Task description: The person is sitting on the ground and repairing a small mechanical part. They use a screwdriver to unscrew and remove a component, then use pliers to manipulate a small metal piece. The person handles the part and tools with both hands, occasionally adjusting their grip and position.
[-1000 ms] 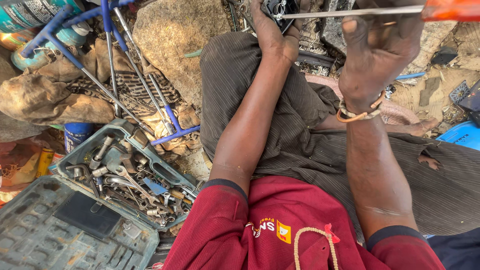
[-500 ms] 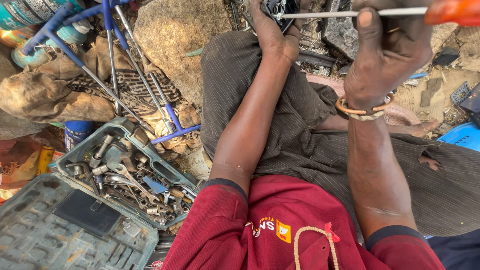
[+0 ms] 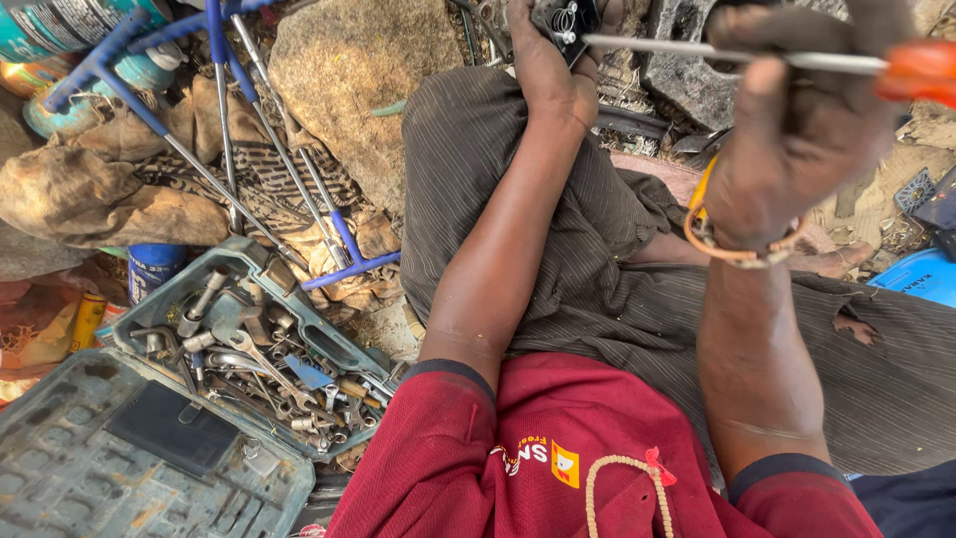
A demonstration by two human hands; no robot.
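My left hand (image 3: 546,62) is at the top middle, closed around a small dark metal part (image 3: 566,20) with round fittings on it. My right hand (image 3: 797,130) is at the upper right, gripping a long screwdriver (image 3: 717,52) with a steel shaft and an orange handle (image 3: 921,70). The shaft lies level and its tip touches the metal part in my left hand. A cord bracelet sits on my right wrist. Both forearms reach out over my lap in brown striped trousers.
An open grey tool case (image 3: 179,399) full of sockets and wrenches lies at the lower left. Blue-handled long wrenches (image 3: 239,149) lean over rags and a large stone (image 3: 358,80). Cans sit at the top left; a blue container (image 3: 921,279) is at the right edge.
My right hand with the screwdriver has dropped slightly and its tip stays at the part. My left hand has barely moved.
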